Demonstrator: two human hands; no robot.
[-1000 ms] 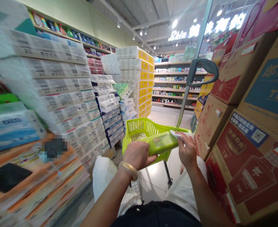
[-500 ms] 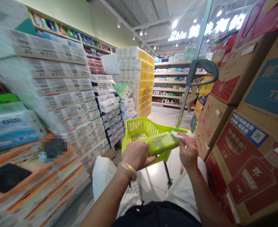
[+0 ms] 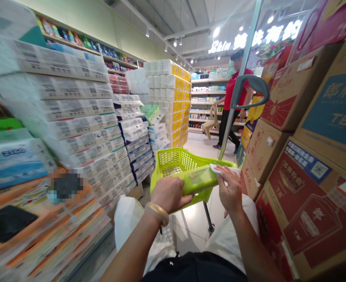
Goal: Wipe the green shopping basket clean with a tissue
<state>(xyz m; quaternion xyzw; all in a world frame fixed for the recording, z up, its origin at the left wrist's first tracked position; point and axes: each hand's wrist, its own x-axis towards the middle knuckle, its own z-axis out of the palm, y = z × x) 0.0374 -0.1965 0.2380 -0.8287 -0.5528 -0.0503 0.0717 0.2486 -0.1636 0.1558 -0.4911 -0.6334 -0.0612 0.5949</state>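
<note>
Two hands work at 6 o'clock, low in our view. We log one change: a co-worker (image 3: 234, 94) in a red shirt has come into the aisle at 1 o'clock, beside a pale chair (image 3: 211, 119), well apart from the hands. The left hand (image 3: 169, 194) has its grip clenched around a lime-green slab (image 3: 198, 181) with a glossy panel, the fingertips out of sight beneath. The right hand (image 3: 230, 188) pinches a white wipe (image 3: 220, 170) against the panel's far end. The slab sits at the near rim of a lime-green mesh basket (image 3: 173, 158). We cannot tell whether it is fixed to the basket or separate; the wipe hides the panel's edge.
</note>
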